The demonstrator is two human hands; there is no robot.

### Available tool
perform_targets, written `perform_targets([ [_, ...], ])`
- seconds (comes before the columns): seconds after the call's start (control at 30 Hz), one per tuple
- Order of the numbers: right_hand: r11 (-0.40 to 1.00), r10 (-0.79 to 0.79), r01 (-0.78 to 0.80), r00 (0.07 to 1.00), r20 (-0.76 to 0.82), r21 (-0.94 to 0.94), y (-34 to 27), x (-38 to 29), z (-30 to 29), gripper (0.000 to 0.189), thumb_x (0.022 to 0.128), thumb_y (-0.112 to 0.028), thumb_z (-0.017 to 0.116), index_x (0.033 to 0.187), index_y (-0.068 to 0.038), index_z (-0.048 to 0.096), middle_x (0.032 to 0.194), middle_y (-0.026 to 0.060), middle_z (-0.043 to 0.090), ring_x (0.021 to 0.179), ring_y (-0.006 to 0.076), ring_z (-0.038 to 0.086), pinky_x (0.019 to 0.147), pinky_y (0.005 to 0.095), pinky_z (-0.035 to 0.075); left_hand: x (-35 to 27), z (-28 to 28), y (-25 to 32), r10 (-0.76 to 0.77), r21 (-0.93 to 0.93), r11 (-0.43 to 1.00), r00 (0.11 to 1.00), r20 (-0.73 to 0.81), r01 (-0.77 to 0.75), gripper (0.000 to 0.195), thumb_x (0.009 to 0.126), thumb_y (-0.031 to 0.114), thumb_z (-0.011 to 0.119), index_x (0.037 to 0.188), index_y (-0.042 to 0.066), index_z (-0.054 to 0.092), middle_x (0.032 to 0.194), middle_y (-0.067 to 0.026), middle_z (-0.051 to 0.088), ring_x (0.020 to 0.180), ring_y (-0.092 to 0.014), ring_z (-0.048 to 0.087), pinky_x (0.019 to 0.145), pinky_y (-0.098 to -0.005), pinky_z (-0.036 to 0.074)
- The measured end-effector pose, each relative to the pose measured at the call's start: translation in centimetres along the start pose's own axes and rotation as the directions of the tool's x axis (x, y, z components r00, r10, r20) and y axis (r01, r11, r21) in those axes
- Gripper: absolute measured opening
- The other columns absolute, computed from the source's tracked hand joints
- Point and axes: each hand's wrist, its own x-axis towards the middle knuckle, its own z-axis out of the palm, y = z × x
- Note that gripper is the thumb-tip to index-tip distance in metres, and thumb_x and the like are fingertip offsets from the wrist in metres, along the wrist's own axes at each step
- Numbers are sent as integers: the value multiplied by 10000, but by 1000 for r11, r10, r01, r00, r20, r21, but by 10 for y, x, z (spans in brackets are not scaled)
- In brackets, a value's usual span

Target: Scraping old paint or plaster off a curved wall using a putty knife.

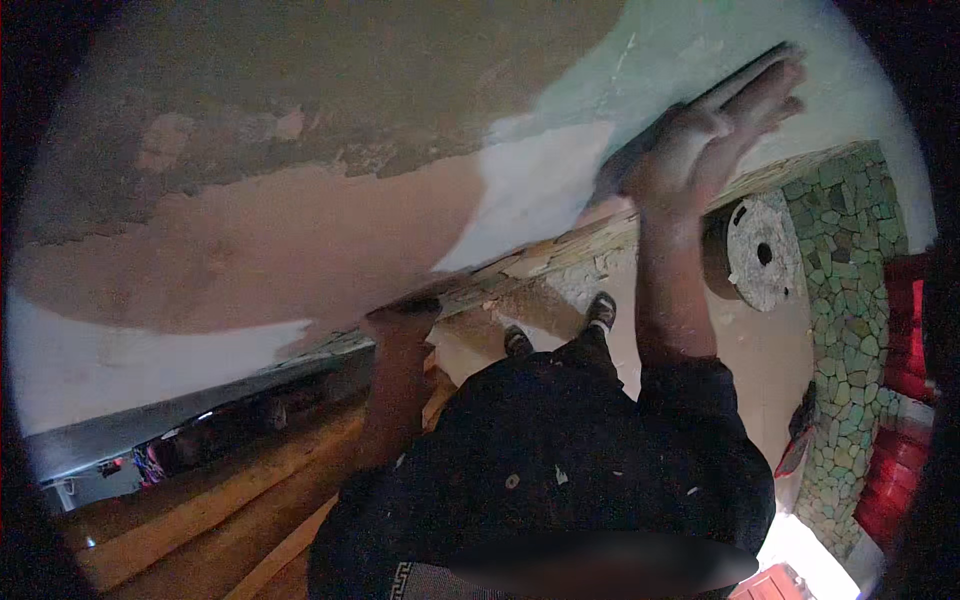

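A wall with patchy plaster [300,232], partly white, partly pinkish and partly dark and rough, fills the upper left. Against its pale greenish part, at the upper right, my right hand [686,150] presses a long flat dark tool, perhaps a float; the hand is blurred. Lower down, my left hand [409,309] is at the wall's lower edge, in deep shadow. Its fingers are hard to make out, and whether it holds anything cannot be told.
Wooden boards [225,517] run along the lower left. A large round drum or spool [765,253] stands on the floor at right, beside a stone-patterned surface [844,322]. Red objects [896,472] lie beyond it. My shoes [601,311] are on the floor below the wall.
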Motion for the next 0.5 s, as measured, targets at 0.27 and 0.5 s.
perform_targets([
  [0.27,997,-26,35,990,-138,64,-49,-94,38,754,867,-201,420,1476,141,137,1506,397,181,1426,558,78,1086,717,-6,-1,14,13,-214,-404,895,977,-23,187,613,952,509,399,1423,117,396,1471,-90,417,1346,-310,350,1144,-480,238],
  [0.5,971,237,-238,971,-31,-30,2,10,0,728,1014,-443,244,1525,49,77,1576,300,99,1475,442,20,1181,524,-14,-2,10,13,-221,-729,647,970,101,224,621,945,535,412,1405,117,413,1433,-86,448,1315,-282,384,1137,-475,251],
])
